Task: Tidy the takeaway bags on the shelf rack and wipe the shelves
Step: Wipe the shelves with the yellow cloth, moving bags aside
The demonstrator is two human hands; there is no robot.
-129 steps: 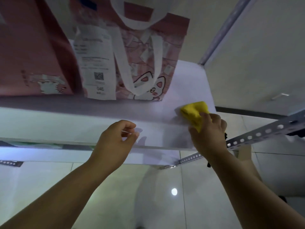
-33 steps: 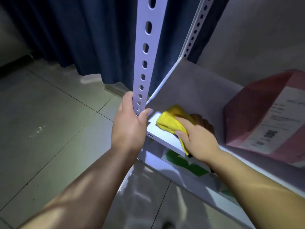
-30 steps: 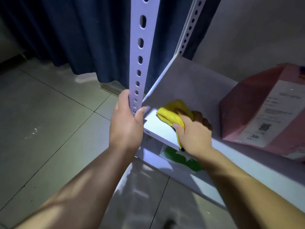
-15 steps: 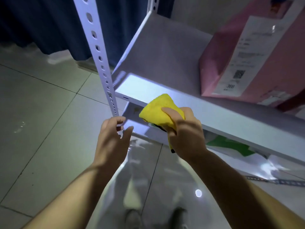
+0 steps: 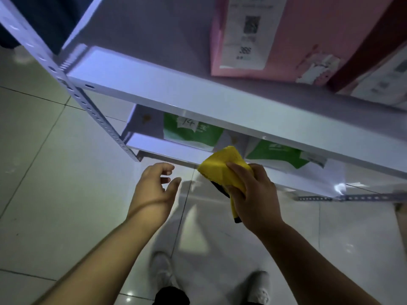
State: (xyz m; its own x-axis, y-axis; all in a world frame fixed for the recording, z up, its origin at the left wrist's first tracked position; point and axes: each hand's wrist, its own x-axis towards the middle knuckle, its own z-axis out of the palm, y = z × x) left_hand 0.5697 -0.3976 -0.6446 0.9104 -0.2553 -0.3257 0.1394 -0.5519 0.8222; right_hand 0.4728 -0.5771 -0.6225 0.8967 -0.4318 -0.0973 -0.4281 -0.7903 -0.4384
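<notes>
My right hand (image 5: 255, 194) grips a folded yellow cloth (image 5: 222, 166) just in front of the lower white shelf (image 5: 167, 149). My left hand (image 5: 154, 186) hovers with loosely curled fingers below that shelf's front edge, holding nothing. Two green-and-white takeaway bags (image 5: 189, 130) stand on the lower shelf, partly hidden by the shelf above. A pink paper bag with a receipt (image 5: 275, 36) stands on the upper shelf (image 5: 154, 93), with another bag (image 5: 383, 78) at its right.
A perforated white upright (image 5: 88, 104) of the rack runs diagonally at the left. A perforated rail (image 5: 352, 198) lies low at the right. Pale floor tiles spread below, with my shoes (image 5: 163, 271) near the bottom edge.
My left hand has let go of the upright. My right hand has carried the cloth off the upper shelf down to the lower one. The view has tilted downward.
</notes>
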